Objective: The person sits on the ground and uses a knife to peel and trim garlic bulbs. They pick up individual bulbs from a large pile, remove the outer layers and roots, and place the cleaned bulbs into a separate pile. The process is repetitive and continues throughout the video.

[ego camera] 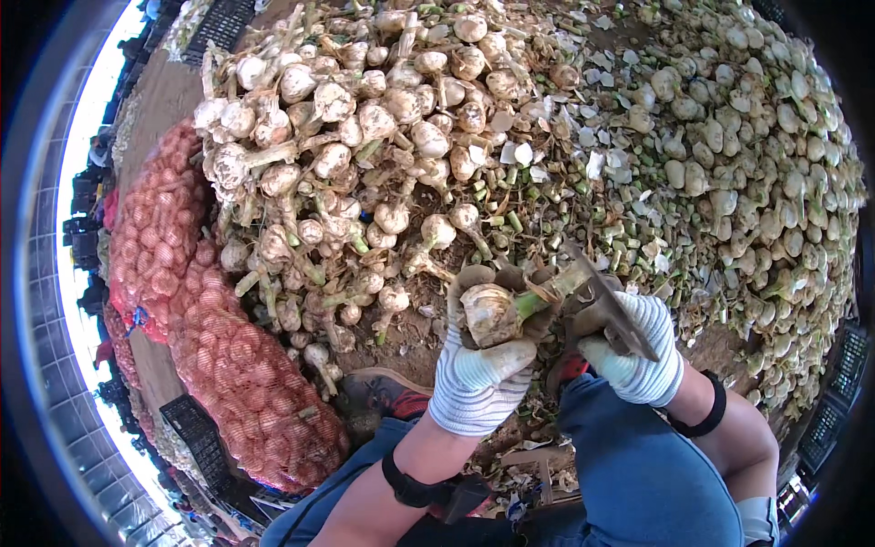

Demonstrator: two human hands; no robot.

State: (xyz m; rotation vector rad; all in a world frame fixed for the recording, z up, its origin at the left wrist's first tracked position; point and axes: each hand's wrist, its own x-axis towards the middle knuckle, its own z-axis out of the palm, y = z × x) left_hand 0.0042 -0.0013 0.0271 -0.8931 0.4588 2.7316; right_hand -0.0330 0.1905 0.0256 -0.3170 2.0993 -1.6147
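Note:
My left hand (487,369), in a striped work glove with a dirty palm, grips a garlic bulb (489,314). Its green stem (547,290) points up and to the right. In my right hand (639,349), also gloved, is a flat metal blade (610,301), dark with dirt. The blade lies across the far end of the stem; whether it has cut in cannot be told. My fingers hide the tool's handle. Beyond my left hand spreads a heap of garlic bulbs with stems (376,119).
Trimmed garlic bulbs (738,157) are piled on the right. Cut stem pieces (519,198) and peeled skins litter the ground between the heaps. Red mesh sacks (253,390) full of bulbs lie on the left, beside a black plastic crate (198,437). More black crates (824,431) stand far right.

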